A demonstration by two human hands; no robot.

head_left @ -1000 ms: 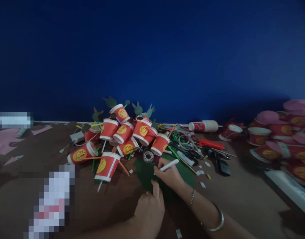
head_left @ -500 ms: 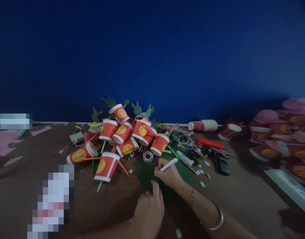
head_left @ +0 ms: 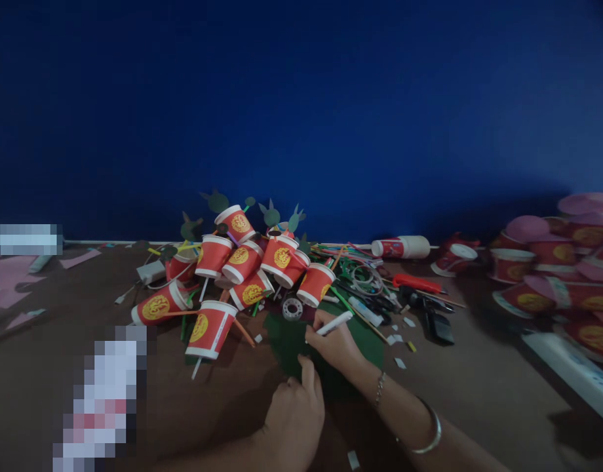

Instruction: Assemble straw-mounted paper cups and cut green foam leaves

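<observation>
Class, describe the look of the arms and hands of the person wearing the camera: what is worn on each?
The left hand and its forearm show no sleeve, glove or jewellery. The right hand is ungloved, its forearm sleeveless; at the wrist is a thin silvery chain bracelet, and farther up a wider, smooth silvery bangle.

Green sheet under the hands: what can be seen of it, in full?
The green sheet is dark, thin and paper-like, with a rounded left edge. It lies flat on the brown table, its far edge near a pale ring. The left hand rests its index finger on the near part; the right hand, over the middle, holds a white pen tip-down at the surface. The hands hide some of it; any marks cannot be made out.
</observation>
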